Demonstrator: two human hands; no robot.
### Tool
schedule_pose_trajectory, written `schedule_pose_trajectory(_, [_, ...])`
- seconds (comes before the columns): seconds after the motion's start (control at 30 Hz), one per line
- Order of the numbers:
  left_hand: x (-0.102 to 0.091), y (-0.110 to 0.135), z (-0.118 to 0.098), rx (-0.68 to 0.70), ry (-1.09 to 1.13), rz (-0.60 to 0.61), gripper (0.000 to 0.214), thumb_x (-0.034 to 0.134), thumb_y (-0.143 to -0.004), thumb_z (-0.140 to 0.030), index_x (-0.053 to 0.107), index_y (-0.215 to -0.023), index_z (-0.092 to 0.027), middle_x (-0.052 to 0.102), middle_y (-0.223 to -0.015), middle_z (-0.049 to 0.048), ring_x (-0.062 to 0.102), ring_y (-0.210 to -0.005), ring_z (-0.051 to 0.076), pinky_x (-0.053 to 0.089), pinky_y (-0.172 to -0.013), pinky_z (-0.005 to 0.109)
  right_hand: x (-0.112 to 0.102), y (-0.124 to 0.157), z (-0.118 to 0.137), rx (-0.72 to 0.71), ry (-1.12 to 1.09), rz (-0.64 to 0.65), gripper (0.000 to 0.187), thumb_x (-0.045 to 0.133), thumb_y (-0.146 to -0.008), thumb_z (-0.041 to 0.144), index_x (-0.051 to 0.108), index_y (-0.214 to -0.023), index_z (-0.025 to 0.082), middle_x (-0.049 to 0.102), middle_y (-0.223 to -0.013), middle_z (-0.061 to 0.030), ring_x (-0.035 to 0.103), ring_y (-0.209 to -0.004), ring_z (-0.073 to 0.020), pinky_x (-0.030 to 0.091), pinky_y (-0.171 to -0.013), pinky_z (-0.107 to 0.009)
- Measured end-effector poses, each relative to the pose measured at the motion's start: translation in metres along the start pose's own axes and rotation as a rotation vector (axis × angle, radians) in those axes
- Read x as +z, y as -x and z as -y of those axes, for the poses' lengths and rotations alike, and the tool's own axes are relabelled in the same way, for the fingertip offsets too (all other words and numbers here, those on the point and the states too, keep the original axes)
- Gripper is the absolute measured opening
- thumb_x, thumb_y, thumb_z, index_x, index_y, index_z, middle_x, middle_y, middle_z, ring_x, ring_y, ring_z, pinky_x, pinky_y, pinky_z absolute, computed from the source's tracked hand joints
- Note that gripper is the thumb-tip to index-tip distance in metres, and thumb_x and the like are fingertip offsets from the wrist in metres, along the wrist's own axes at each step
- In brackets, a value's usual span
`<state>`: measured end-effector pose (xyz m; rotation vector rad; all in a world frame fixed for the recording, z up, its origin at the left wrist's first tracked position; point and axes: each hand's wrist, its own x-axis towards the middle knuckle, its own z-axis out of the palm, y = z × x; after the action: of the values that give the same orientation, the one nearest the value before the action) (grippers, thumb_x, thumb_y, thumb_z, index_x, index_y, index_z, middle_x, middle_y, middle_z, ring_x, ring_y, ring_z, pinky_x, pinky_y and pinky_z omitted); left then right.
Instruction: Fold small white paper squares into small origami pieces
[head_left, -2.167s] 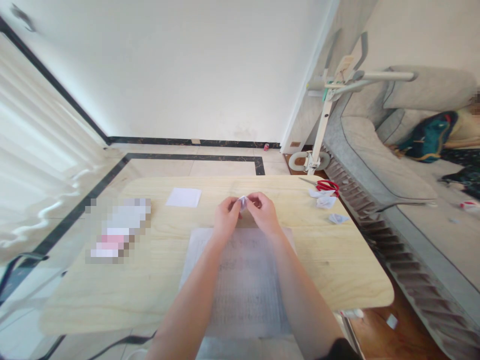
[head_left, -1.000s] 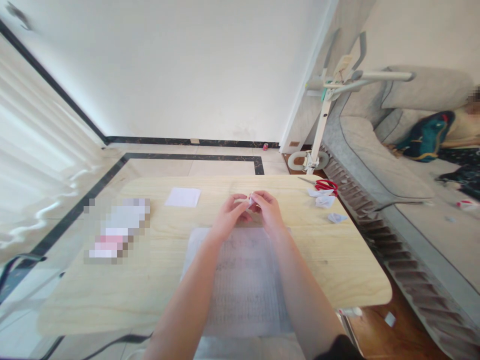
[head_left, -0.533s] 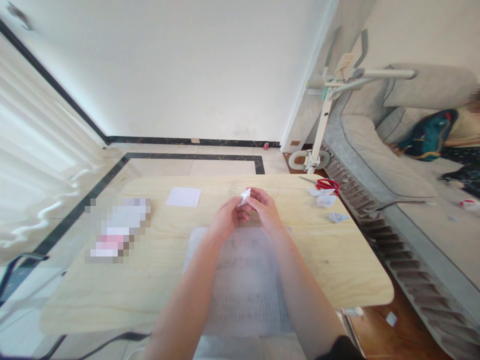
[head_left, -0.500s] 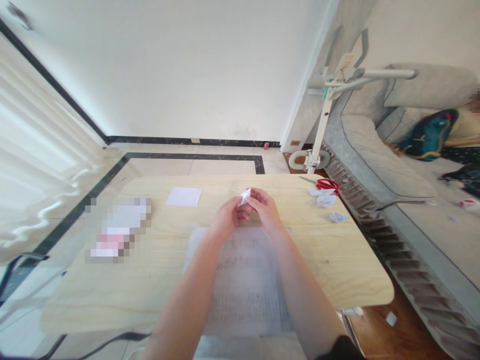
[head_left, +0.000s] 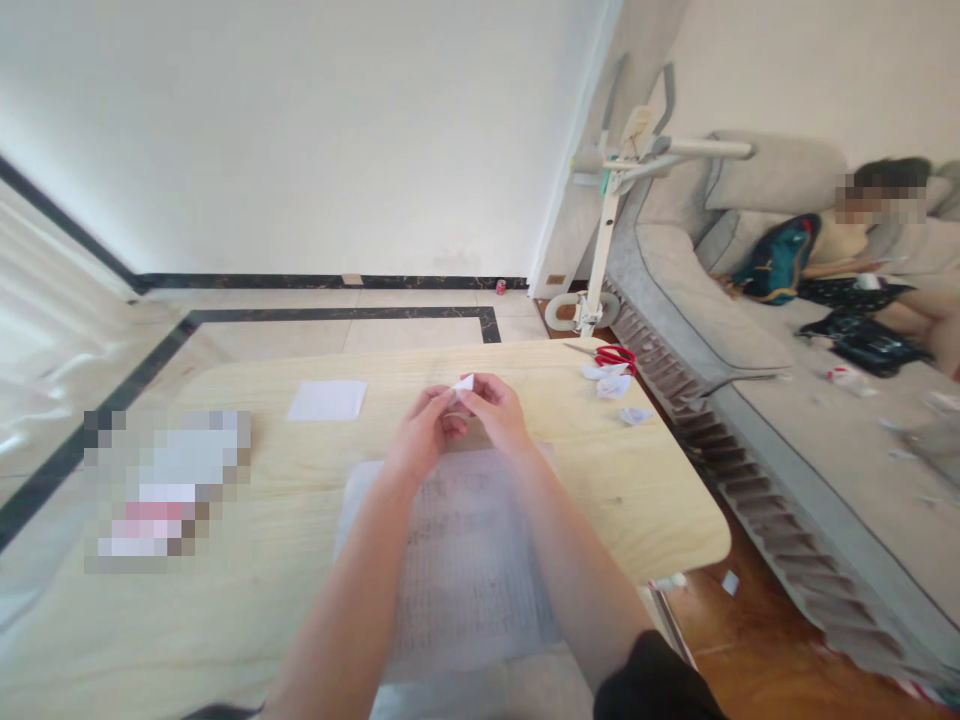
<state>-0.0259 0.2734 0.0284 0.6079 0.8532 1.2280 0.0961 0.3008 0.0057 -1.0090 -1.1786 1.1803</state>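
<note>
A small piece of folded white paper (head_left: 465,384) is pinched between both hands above the far half of the wooden table (head_left: 247,560). My left hand (head_left: 429,425) grips its left side, thumb on top, with the lower fingers curled beneath. On the right side, my right hand (head_left: 495,408) holds it between thumb and fingers. Parts of the paper are hidden by the fingertips. Below my forearms lies a translucent sheet or folder with printed pages (head_left: 465,560). A stack of white paper (head_left: 328,400) rests to the left of my hands.
Red-handled scissors (head_left: 615,358) lie at the table's far right, beside folded white paper pieces (head_left: 613,386) and another one (head_left: 636,415). A blurred-out item (head_left: 180,480) is at the left. Right of the table, a person (head_left: 855,240) sits on a grey sofa (head_left: 757,330).
The view has turned to the right, bringing the person on the sofa further into sight. Both hands still hold the folded paper, whose tilt has changed slightly.
</note>
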Motion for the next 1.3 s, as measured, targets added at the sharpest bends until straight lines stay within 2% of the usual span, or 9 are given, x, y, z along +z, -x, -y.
schedule_pose_trajectory(0.17, [0.002, 0.001, -0.002, 0.010, -0.031, -0.004, 0.020, 0.071, -0.072, -0.021, 0.059, -0.089, -0.020, 0.067, -0.074, 0.0005, 0.056, -0.051, 0.009, 0.042, -0.050, 0.021, 0.001, 0.001, 0.005, 0.018, 0.005, -0.026, 0.023, 0.072, -0.068, 0.035, 0.068, -0.087, 0.022, 0.066, -0.080, -0.0008, 0.058, -0.075, -0.0158, 0.046, -0.066, -0.027])
schedule_pose_trajectory(0.3, [-0.004, -0.003, 0.001, 0.039, 0.025, 0.010, 0.020, 0.071, -0.073, -0.024, 0.061, -0.089, -0.018, 0.065, -0.070, -0.0007, 0.056, -0.051, 0.008, 0.043, -0.051, 0.020, 0.005, 0.001, 0.007, 0.107, -0.159, 0.038, 0.022, 0.066, -0.072, 0.040, 0.068, -0.079, 0.019, 0.065, -0.073, -0.0010, 0.057, -0.066, -0.0141, 0.046, -0.062, -0.027])
schedule_pose_trajectory(0.43, [-0.010, -0.006, 0.002, 0.047, 0.078, 0.040, 0.024, 0.073, -0.071, -0.027, 0.061, -0.088, -0.016, 0.061, -0.064, -0.0021, 0.055, -0.050, 0.008, 0.041, -0.048, 0.019, 0.011, -0.003, 0.004, 0.244, -0.339, 0.020, 0.024, 0.058, -0.074, 0.040, 0.066, -0.071, 0.017, 0.063, -0.067, -0.0024, 0.057, -0.062, -0.0150, 0.046, -0.057, -0.028])
schedule_pose_trajectory(0.6, [-0.013, -0.008, 0.002, 0.062, 0.095, 0.040, 0.023, 0.074, -0.070, -0.028, 0.059, -0.083, -0.016, 0.059, -0.062, -0.0041, 0.052, -0.047, 0.006, 0.038, -0.044, 0.018, 0.015, -0.007, 0.016, 0.229, -0.271, 0.068, 0.015, 0.062, -0.069, 0.031, 0.067, -0.072, 0.017, 0.063, -0.063, -0.0008, 0.056, -0.056, -0.0131, 0.045, -0.056, -0.026])
schedule_pose_trajectory(0.73, [-0.013, -0.008, 0.002, 0.066, 0.131, -0.004, 0.025, 0.075, -0.068, -0.029, 0.055, -0.078, -0.017, 0.057, -0.062, -0.0060, 0.051, -0.045, 0.005, 0.035, -0.043, 0.017, 0.015, -0.010, 0.027, 0.225, -0.253, 0.005, 0.015, 0.068, -0.065, 0.030, 0.069, -0.076, 0.019, 0.066, -0.068, 0.0004, 0.057, -0.058, -0.0113, 0.044, -0.059, -0.026])
schedule_pose_trajectory(0.83, [-0.011, -0.008, 0.002, 0.034, 0.148, 0.001, 0.027, 0.075, -0.068, -0.032, 0.054, -0.077, -0.017, 0.057, -0.062, -0.0053, 0.050, -0.044, 0.005, 0.035, -0.042, 0.018, 0.014, -0.009, 0.024, 0.252, -0.264, -0.001, 0.015, 0.070, -0.064, 0.030, 0.068, -0.073, 0.019, 0.065, -0.067, 0.0006, 0.056, -0.058, -0.0109, 0.042, -0.057, -0.024])
schedule_pose_trajectory(1.07, [-0.009, -0.007, 0.001, -0.039, 0.183, 0.010, 0.026, 0.073, -0.072, -0.034, 0.053, -0.072, -0.017, 0.048, -0.054, -0.0056, 0.042, -0.039, 0.004, 0.029, -0.036, 0.017, 0.010, -0.007, 0.007, 0.263, -0.356, 0.136, 0.014, 0.068, -0.068, 0.032, 0.063, -0.069, 0.018, 0.060, -0.063, 0.0014, 0.050, -0.056, -0.0114, 0.038, -0.054, -0.026])
schedule_pose_trajectory(1.2, [-0.009, -0.004, -0.003, -0.117, 0.171, 0.085, 0.020, 0.070, -0.072, -0.030, 0.057, -0.077, -0.016, 0.054, -0.062, -0.0006, 0.041, -0.042, 0.004, 0.021, -0.034, 0.015, 0.002, -0.011, 0.005, 0.281, -0.354, 0.245, 0.018, 0.064, -0.072, 0.034, 0.059, -0.065, 0.018, 0.052, -0.057, 0.0027, 0.044, -0.051, -0.0108, 0.034, -0.050, -0.025])
schedule_pose_trajectory(1.3, [-0.011, -0.004, -0.004, -0.117, 0.143, 0.105, 0.019, 0.070, -0.071, -0.028, 0.058, -0.076, -0.015, 0.054, -0.064, 0.0003, 0.038, -0.043, 0.004, 0.018, -0.033, 0.014, -0.002, -0.012, 0.004, 0.282, -0.322, 0.325, 0.018, 0.064, -0.073, 0.034, 0.058, -0.065, 0.018, 0.049, -0.055, 0.0038, 0.043, -0.051, -0.0105, 0.033, -0.050, -0.025])
